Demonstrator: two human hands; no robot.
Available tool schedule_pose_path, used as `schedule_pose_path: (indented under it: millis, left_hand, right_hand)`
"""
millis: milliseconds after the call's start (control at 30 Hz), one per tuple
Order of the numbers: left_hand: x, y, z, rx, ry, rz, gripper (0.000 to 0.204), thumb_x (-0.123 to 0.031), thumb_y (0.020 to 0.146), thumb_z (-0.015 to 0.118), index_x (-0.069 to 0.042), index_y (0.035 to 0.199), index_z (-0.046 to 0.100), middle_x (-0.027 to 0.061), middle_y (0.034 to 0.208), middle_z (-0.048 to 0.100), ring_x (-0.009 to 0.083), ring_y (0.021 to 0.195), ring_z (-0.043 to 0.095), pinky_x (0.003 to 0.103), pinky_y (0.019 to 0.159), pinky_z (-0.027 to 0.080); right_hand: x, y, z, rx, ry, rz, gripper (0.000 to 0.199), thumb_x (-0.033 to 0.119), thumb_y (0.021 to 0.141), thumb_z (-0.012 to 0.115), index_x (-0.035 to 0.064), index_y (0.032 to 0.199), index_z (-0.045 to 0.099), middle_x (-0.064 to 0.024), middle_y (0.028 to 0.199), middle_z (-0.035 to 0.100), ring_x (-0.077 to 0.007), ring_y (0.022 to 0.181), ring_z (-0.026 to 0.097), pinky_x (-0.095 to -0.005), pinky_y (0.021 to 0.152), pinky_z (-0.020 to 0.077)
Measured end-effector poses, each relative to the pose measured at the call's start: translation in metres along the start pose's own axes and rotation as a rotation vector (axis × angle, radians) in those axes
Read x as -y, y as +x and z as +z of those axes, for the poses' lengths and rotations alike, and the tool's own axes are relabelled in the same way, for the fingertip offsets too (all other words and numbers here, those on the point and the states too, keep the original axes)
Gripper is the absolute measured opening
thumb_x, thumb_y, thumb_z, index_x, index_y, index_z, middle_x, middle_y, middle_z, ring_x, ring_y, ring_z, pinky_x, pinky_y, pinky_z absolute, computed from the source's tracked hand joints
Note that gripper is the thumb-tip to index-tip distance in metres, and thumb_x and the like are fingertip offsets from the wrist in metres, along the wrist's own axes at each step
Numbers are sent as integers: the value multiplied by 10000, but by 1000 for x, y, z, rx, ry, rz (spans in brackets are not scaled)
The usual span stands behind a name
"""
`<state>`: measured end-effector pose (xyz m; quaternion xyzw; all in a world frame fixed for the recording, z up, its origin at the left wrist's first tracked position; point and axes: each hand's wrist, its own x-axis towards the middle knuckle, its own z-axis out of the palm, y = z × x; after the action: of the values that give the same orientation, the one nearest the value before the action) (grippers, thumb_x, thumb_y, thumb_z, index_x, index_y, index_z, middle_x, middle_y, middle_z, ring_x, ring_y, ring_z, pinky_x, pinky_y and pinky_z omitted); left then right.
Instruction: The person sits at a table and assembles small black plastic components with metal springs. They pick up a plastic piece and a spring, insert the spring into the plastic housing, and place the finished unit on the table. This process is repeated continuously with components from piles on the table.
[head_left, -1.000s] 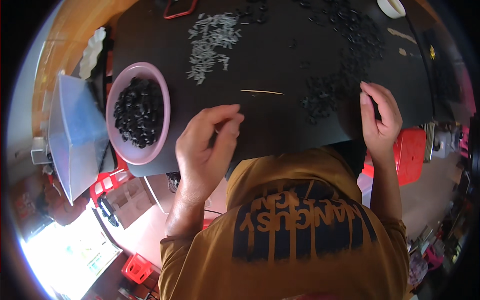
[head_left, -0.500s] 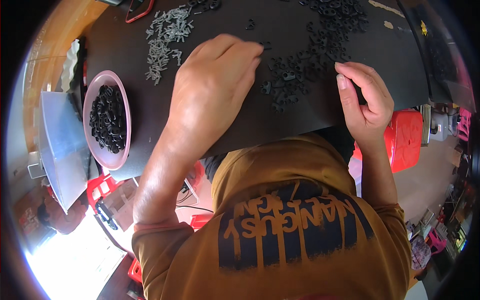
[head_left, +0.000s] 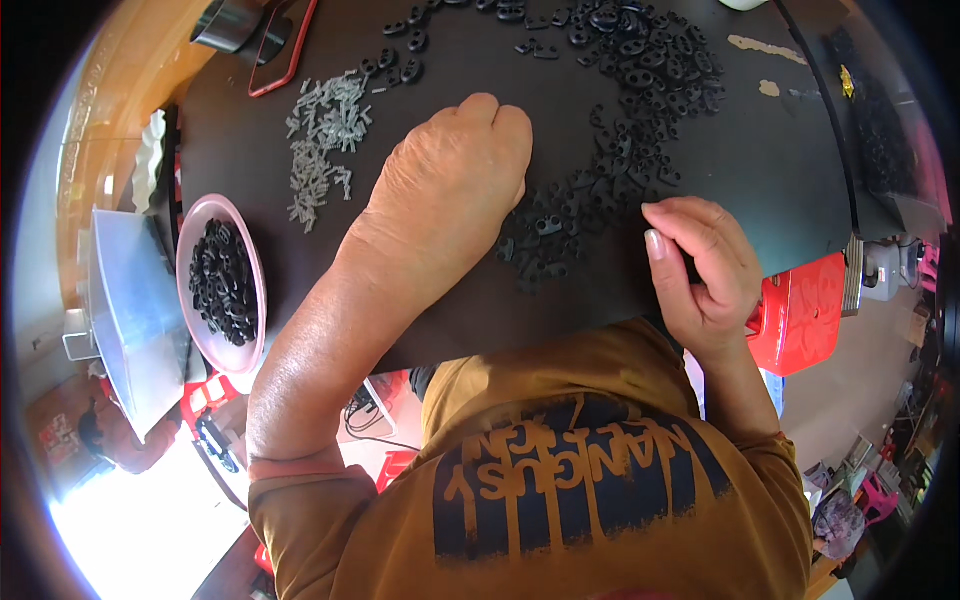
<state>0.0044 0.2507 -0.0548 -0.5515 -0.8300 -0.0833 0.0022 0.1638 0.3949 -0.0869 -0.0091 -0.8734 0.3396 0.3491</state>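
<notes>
My left hand [head_left: 450, 190] is curled over the dark table, left of a loose pile of small black plastic pieces with holes [head_left: 555, 230], which look like cord-lock parts. Its fingers are closed and their tips are turned under, so what they hold, if anything, is hidden. Just right of that pile is my right hand [head_left: 712, 275], with a small gap between thumb and fingertips and nothing visible in it. Beyond my left hand, to its left, lies a heap of small metal springs [head_left: 330, 125].
A pink bowl [head_left: 262, 300] of black parts stands at the table's left edge. More black pieces [head_left: 650, 60] spread across the far side. A red-edged phone-like frame [head_left: 313, 20] and a metal cup [head_left: 225, 25] sit far left. A red stool [head_left: 805, 310] is at right.
The view has shifted, so the table's contents sit lower in the picture. My left hand has curled tighter, and a dark piece seen at its fingertips is out of sight. My right hand keeps its shape.
</notes>
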Motion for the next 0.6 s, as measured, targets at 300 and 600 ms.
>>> schedule_pose_path:
  millis: [300, 600]
  left_hand:
    - [-2, -12, 1, -149, -327, -31, 158, 26, 730, 530, 5, 885, 547, 88, 776, 546, 199, 666, 568, 290, 577, 470]
    - [-56, -76, -8, -323, -1777, -555, 180, 39, 805, 536, -1, 980, 552, 34, 758, 576, 60, 611, 547, 168, 541, 430]
  right_hand:
    - [0, -1, -3, -25, 73, 29, 190, -49, 689, 616, 3, 872, 612, -107, 781, 611, -217, 686, 594, -286, 605, 464]
    - [43, 13, 11, 306, 685, 166, 202, -21, 785, 564, -58, 984, 557, -151, 938, 557, -177, 808, 544, -261, 714, 430]
